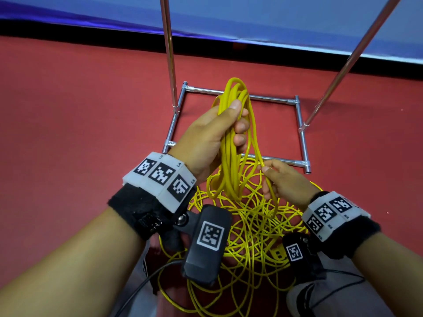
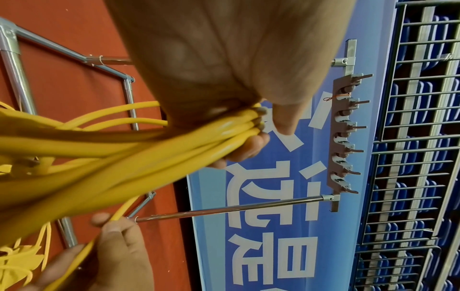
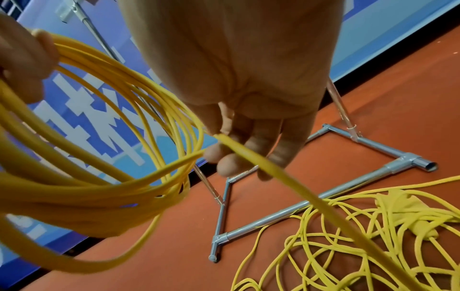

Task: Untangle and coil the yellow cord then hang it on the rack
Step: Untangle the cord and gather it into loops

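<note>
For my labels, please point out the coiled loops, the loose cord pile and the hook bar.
coiled loops (image 1: 231, 143), head view, strands inside the left hand's grip.
loose cord pile (image 3: 348, 232), right wrist view, tangle on the floor.
hook bar (image 2: 334, 137), left wrist view, brown backing strip.

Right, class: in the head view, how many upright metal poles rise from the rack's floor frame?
2. The left pole rises from the left side bar of the floor frame; the right pole rises from its right side bar. Both tops are out of frame; none seems hidden.
</note>
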`<state>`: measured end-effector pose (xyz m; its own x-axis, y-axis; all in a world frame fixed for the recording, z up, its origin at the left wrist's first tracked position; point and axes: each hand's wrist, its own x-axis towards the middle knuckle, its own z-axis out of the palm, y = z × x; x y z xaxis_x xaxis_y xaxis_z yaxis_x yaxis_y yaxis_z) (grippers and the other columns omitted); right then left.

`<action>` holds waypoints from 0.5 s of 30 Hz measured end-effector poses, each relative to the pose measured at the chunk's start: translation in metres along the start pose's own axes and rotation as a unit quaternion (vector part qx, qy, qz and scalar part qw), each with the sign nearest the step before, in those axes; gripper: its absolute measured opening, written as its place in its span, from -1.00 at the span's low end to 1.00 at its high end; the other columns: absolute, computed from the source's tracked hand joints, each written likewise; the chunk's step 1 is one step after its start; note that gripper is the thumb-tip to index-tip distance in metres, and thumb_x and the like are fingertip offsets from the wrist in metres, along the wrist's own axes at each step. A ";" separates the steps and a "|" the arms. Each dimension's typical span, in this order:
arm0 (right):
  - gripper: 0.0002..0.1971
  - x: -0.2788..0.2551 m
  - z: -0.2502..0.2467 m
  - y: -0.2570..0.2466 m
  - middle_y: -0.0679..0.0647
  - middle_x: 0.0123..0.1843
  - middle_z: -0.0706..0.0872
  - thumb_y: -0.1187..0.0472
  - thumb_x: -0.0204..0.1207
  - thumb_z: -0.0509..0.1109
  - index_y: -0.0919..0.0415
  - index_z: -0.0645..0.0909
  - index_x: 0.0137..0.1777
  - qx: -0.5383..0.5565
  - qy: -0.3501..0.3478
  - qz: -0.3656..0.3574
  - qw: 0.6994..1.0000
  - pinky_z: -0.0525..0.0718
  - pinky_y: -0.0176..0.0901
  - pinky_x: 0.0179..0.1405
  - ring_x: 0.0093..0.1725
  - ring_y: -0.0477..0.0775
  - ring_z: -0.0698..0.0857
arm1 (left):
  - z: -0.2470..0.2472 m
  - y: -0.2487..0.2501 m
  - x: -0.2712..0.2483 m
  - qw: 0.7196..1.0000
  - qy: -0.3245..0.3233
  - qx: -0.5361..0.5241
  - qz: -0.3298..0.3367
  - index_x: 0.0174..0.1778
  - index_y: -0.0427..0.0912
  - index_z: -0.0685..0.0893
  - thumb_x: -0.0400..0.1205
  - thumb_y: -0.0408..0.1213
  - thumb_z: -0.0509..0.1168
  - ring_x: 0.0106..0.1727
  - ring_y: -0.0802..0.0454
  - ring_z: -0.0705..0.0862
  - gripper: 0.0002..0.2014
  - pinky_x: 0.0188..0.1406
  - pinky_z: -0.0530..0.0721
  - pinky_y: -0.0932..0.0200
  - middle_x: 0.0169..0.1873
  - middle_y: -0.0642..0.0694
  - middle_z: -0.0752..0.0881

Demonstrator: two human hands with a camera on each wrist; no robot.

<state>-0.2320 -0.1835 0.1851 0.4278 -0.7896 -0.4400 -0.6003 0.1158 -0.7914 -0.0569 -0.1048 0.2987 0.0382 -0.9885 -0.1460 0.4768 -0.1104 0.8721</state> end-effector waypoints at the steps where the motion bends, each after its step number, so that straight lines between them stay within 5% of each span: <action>1: -0.84 0.001 -0.001 0.001 0.08 -0.48 0.63 0.19 0.71 0.09 0.11 0.49 -0.02 0.007 0.017 0.013 1.000 0.51 -0.13 -0.40 -0.53 0.08 0.62 | -0.001 0.000 0.000 1.000 -0.002 -0.003 -0.004 0.07 -0.25 0.43 0.76 -0.19 0.02 -0.52 0.20 0.40 -0.80 -0.32 0.48 0.23 -0.44 0.05 0.43; 8: -0.77 0.004 -0.019 0.015 0.08 -0.55 0.58 0.30 0.67 0.08 0.22 0.53 -0.15 -0.023 0.094 0.096 0.991 0.46 -0.32 -0.65 -0.71 -0.05 0.55 | -0.005 0.000 -0.003 1.000 -0.028 -0.002 0.008 0.13 -0.28 0.40 0.54 -0.27 0.21 -0.55 0.25 0.43 -0.71 -0.36 0.55 0.29 -0.48 0.08 0.46; 12: -0.79 0.004 -0.021 0.024 0.11 -0.55 0.59 0.30 0.66 0.09 0.24 0.53 -0.14 -0.041 0.089 0.139 0.985 0.47 -0.25 -0.55 -0.72 -0.04 0.56 | -0.004 0.004 -0.003 1.000 -0.001 -0.009 0.015 0.12 -0.29 0.40 0.66 -0.33 0.20 -0.54 0.23 0.41 -0.82 -0.34 0.53 0.28 -0.49 0.09 0.46; 15: -0.80 0.000 -0.019 0.022 0.15 -0.54 0.58 0.32 0.67 0.07 0.27 0.51 -0.11 -0.033 0.055 0.147 0.987 0.41 -0.39 -0.72 -0.73 -0.03 0.55 | -0.006 0.005 -0.002 1.000 0.015 -0.016 0.008 0.02 -0.26 0.47 0.73 -0.26 0.07 -0.53 0.19 0.42 -0.85 -0.33 0.51 0.24 -0.47 0.04 0.45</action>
<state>-0.2577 -0.1925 0.1752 0.1559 -0.7887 -0.5947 -0.7323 0.3118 -0.6055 -0.0499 -0.1030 0.3005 0.0724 -0.9864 -0.1473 0.5043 -0.0912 0.8587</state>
